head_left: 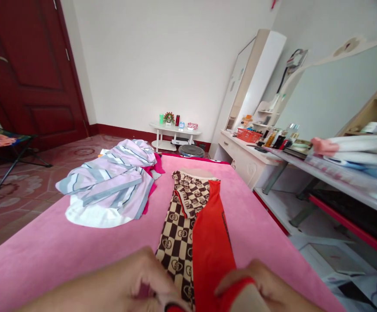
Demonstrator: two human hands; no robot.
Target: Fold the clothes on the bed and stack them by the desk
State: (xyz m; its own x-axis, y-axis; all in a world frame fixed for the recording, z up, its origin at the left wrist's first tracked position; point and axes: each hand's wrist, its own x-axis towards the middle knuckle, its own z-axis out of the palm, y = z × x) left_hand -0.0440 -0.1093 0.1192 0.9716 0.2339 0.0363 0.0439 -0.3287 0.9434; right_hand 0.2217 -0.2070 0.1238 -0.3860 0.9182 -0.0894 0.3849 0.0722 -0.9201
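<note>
A red and brown-and-cream checkered garment [211, 238] lies lengthwise on the pink bedspread [110, 255], with a checkered part folded over its far end. At the near end, my left hand [146, 277] is closed on the garment's edge, where a cream band and a bit of red show. My right hand [256, 277] has its fingers closed over the red fabric, beside a raised red and cream edge. The bottom of the view cuts off the nearest part of the garment, and some fingertips are hidden.
A heap of striped clothes [117, 177] lies on the bed's left side. Along the right stand a dressing table with an orange basket [249, 135] and bottles, and a glass-topped table [331, 169]. A small white table [175, 129] stands beyond the bed, a folding chair [9, 147] at left.
</note>
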